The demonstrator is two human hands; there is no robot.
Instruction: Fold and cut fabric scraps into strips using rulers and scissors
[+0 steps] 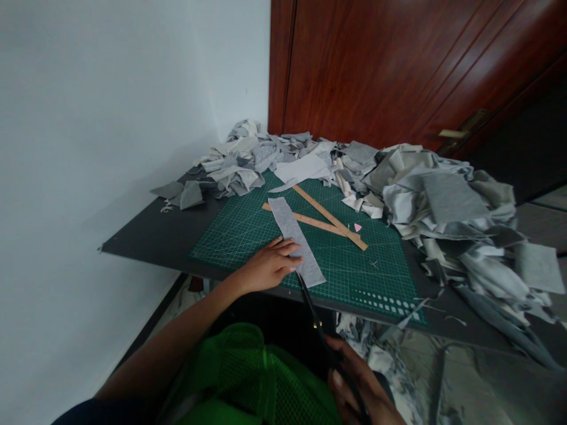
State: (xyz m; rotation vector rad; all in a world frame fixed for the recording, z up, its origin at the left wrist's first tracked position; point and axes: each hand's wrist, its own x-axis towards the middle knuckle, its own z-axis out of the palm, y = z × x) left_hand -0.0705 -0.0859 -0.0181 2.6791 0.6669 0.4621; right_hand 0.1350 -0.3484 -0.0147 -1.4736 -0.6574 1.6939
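A long light-grey fabric strip (303, 248) lies slanted on the green cutting mat (239, 227). My left hand (272, 264) rests flat on the strip's left edge, fingers stretched out over it. Below, my right hand (361, 381) grips the black handles of a pair of scissors (315, 321). The blades point up and away, and their tips meet the strip's near left edge. How far the blades are apart is hard to make out. Two wooden rulers (328, 215) lie crossed on the mat, one passing beneath the strip.
Grey fabric scraps (239, 171) are heaped along the table's back, and a larger fabric pile (447, 195) covers the right side. A small pink triangular piece (357, 227) lies by the rulers. A white wall and a wooden door (376, 71) stand behind. More scraps (385, 366) lie on the floor.
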